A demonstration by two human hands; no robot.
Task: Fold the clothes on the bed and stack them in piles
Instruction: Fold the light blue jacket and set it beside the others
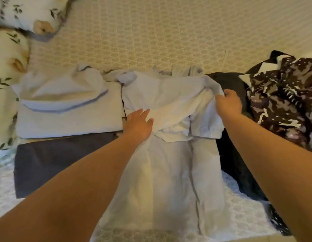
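A pale blue shirt (170, 165) lies spread lengthwise on the bed in front of me, its upper part bunched. My left hand (138, 124) lies flat on the shirt's left side with straight fingers. My right hand (228, 103) grips the shirt's upper right shoulder or sleeve and holds it lifted. To the left sits a folded pale blue garment (68, 109) with darker trim, resting on a folded dark grey piece (52, 161).
A brown-and-white patterned garment (284, 100) is heaped at the right, with dark clothing (233, 154) beside and under the shirt. Floral pillows (10, 55) lie at the far left. The beige patterned bedspread (151, 32) stretches beyond the clothes.
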